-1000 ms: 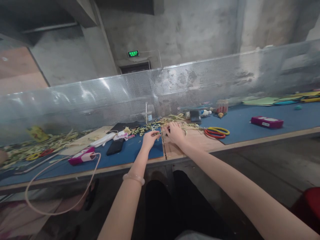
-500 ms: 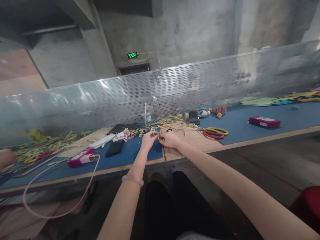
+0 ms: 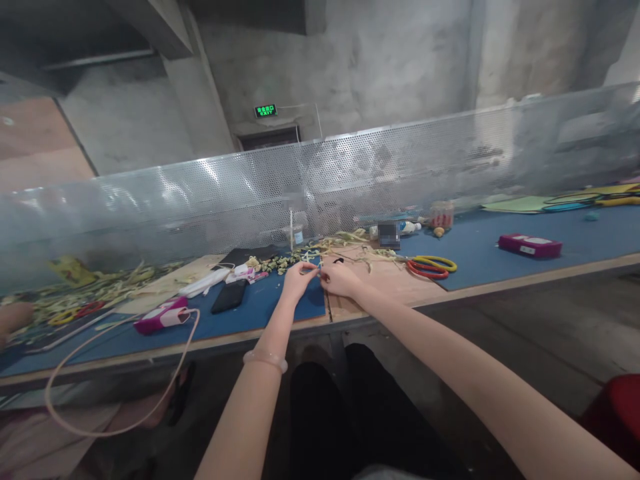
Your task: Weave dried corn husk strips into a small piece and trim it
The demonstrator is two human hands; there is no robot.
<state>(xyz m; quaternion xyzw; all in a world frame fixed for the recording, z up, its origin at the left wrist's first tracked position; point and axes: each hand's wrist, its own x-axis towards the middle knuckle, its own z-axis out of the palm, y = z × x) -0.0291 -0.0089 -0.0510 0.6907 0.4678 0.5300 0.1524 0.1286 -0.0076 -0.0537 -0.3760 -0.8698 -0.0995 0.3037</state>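
Note:
My left hand (image 3: 299, 280) and my right hand (image 3: 339, 277) meet over the seam between the blue mat (image 3: 270, 308) and the bare wooden board (image 3: 395, 283). Thumb and fingers of each are pinched together, almost touching one another. Whatever lies between the fingertips is too small to make out. Just behind them is a heap of pale green strips and knotted pieces (image 3: 283, 263). Scissors with red and yellow handles (image 3: 431, 265) lie to the right of my right hand. A black phone (image 3: 229, 295) rests left of my left hand.
A magenta box (image 3: 163, 316) with a pink cable (image 3: 53, 393) hanging over the table edge is at left; another magenta box (image 3: 530, 245) lies at right. A perforated metal screen (image 3: 240, 193) runs behind. Another person's hand (image 3: 15, 317) is at the far left.
My hands stay in the same place, with only a slight shift at the fingertips. The other person's hand at the far left has moved slightly.

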